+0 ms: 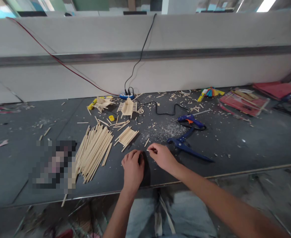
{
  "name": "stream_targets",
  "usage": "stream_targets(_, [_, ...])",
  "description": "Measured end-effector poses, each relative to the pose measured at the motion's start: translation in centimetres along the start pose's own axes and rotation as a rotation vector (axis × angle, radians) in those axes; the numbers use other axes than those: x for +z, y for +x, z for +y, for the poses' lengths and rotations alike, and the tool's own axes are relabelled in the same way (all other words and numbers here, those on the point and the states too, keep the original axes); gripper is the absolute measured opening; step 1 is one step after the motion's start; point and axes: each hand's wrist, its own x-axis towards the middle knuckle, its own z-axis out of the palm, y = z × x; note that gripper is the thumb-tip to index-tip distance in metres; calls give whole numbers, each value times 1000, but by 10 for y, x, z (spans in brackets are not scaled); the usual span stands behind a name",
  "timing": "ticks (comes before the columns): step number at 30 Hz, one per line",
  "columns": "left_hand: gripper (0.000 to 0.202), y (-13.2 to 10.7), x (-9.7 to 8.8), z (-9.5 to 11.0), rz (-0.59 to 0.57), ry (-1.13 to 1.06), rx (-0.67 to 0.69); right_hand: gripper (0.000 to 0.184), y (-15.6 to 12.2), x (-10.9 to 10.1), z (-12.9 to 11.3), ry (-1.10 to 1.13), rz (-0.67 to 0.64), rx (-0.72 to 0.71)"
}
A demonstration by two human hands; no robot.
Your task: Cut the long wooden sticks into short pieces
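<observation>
My left hand (132, 168) rests near the front edge of the dark table (234, 145), its fingers curled into a loose fist; what is under them is hidden. Just to its right, my right hand (161, 155) pinches a short pale wooden stick (150, 150) between thumb and fingers. A big pile of long wooden sticks (93, 150) lies to the left of my hands. A smaller bundle of cut sticks (126, 136) lies just beyond my left hand.
A blue cutter (185, 147) and a blue glue gun (191, 120) with a black cord lie to the right. Small stick structures (128, 107) stand at the back by a power strip (126, 96). Red folders (244, 102) lie far right. Stick scraps are scattered about.
</observation>
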Motion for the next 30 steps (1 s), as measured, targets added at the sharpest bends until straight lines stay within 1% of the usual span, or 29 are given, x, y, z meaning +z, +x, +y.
stream_targets(4, [24, 1, 0, 0, -15, -11, -8, 12, 15, -5, -3, -136, -128, -97])
stream_targets(6, [24, 1, -1, 1, -21, -14, -11, 12, 22, -8, -4, -215, -164, -147])
stream_targets(8, [24, 0, -1, 1, -20, -16, -11, 17, 30, -10, -4, -279, -163, -175])
stream_targets(11, [24, 0, -2, 2, -22, -13, -15, 23, 41, -11, 0, -358, -146, -174])
stream_targets(13, [24, 0, -2, 2, -27, -9, -18, 21, 48, -10, 4, -398, -165, -172])
stream_targets(15, [24, 0, -2, 2, -28, -7, -16, 15, 52, -9, 8, -421, -191, -181])
stream_targets(20, [24, -1, -4, 4, -16, -5, -2, 9, 53, -9, 7, -506, -192, -219])
stream_targets(25, [23, 0, -5, 6, -16, 12, -21, 8, 51, -10, 3, -592, -218, -265])
stream_targets(30, [23, 0, -3, 5, -12, 8, -33, 8, 47, -9, 5, -637, -169, -307])
